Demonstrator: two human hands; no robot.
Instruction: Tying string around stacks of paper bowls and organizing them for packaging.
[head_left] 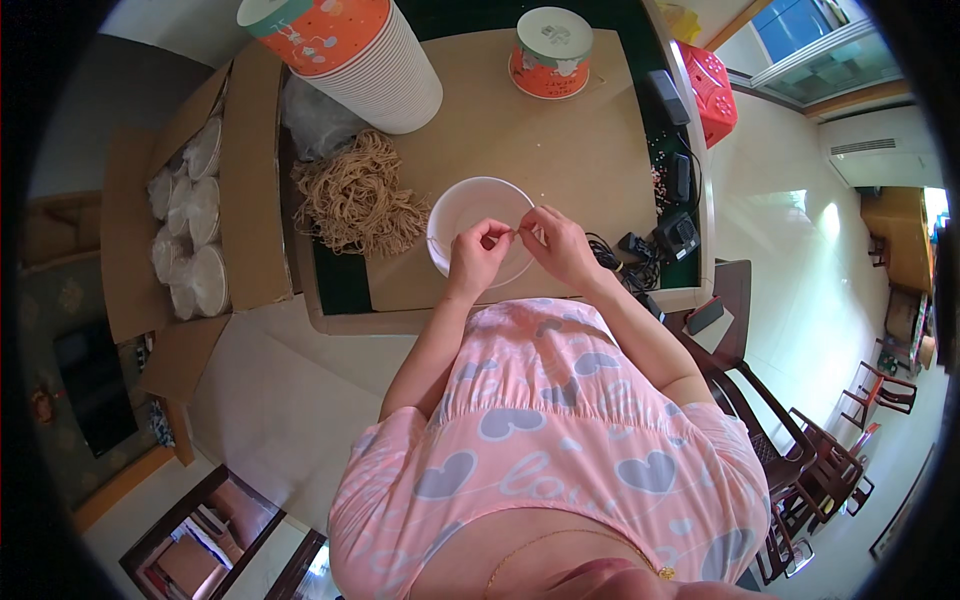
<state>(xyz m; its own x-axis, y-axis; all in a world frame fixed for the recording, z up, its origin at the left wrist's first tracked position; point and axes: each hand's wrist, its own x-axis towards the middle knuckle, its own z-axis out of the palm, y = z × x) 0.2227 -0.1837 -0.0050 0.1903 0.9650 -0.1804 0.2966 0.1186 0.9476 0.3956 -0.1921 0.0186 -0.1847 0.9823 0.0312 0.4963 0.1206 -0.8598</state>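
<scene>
A white paper bucket [462,205] stands in front of me with its round mouth upward. Above its near half, my left hand [478,257] and my right hand [560,247] meet, fingertips almost touching. Both are closed in a pinch on a thin strand of brown twine [515,232], mostly hidden by the fingers. At the bucket's left wall a short bit of strand shows too. To the left lies a tangled heap of brown twine [362,195].
A tall stack of paper buckets [375,75] leans at the far left beside a clear plastic bag [318,118]. An orange-and-white bucket [552,55] stands at the back. Black adapters and cables [675,237] lie right. An open carton [255,190] holds wrapped white cups [204,215].
</scene>
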